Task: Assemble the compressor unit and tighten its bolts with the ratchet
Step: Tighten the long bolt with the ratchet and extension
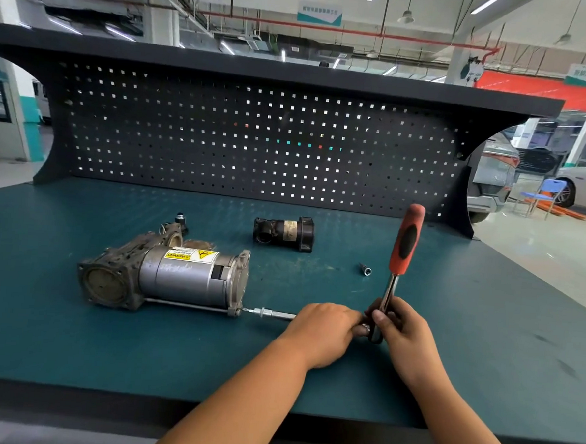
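Examining the counter (105, 347), we find the compressor unit (164, 277) lying on its side left of centre in the frame, with its round end plate toward the left edge. A long bolt (187, 305) runs along its near lower side. From the flange at the unit's right-of-frame end, an extension bar (272, 314) runs level toward the right and into the hands.

The left hand (322, 330) lies over the bar's end with its fingers curled down around it; the contact under the palm is hidden. The right hand (398, 326) grips the ratchet (407, 242) by its metal shank just above the head, fingers and thumb wrapped round it. The ratchet stands nearly upright, its red-and-black handle rising toward the upper right. The two hands meet at the ratchet head.

A loose socket (365, 269) lies just left of the handle's lower end. A black cylindrical part (284, 233) lies above centre, well apart from the unit. A pegboard (255, 140) backs the counter.
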`<state>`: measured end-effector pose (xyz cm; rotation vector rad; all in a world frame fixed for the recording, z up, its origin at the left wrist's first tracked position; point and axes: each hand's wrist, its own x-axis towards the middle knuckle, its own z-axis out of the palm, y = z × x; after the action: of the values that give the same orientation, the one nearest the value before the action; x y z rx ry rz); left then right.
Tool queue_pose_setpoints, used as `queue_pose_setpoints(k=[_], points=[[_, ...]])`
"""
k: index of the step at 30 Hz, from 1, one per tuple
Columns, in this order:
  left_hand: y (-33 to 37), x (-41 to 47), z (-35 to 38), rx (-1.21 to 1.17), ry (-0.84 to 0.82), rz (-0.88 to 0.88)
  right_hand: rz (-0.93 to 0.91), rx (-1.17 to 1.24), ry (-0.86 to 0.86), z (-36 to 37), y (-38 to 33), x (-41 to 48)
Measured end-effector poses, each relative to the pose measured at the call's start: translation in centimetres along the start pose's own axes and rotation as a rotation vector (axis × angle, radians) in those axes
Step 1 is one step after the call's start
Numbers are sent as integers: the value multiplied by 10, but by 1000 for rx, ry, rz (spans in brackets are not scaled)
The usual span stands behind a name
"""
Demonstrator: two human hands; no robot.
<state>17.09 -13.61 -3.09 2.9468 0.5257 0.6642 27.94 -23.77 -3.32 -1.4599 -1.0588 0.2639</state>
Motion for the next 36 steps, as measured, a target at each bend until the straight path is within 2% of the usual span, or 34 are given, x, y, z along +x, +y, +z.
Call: queue_pose_setpoints(k=[13, 25, 31, 36], points=[[3, -2, -1, -10, -9, -31, 0, -22, -19, -2, -2, -1], [2, -3, -4, -41, 18, -8, -18, 61, -57, -7, 0, -2], [5, -5, -4, -2, 30, 10, 76, 55, -32, -6, 1, 1], [5, -7, -6, 5, 32, 23, 126, -117, -39, -3, -1, 5]])
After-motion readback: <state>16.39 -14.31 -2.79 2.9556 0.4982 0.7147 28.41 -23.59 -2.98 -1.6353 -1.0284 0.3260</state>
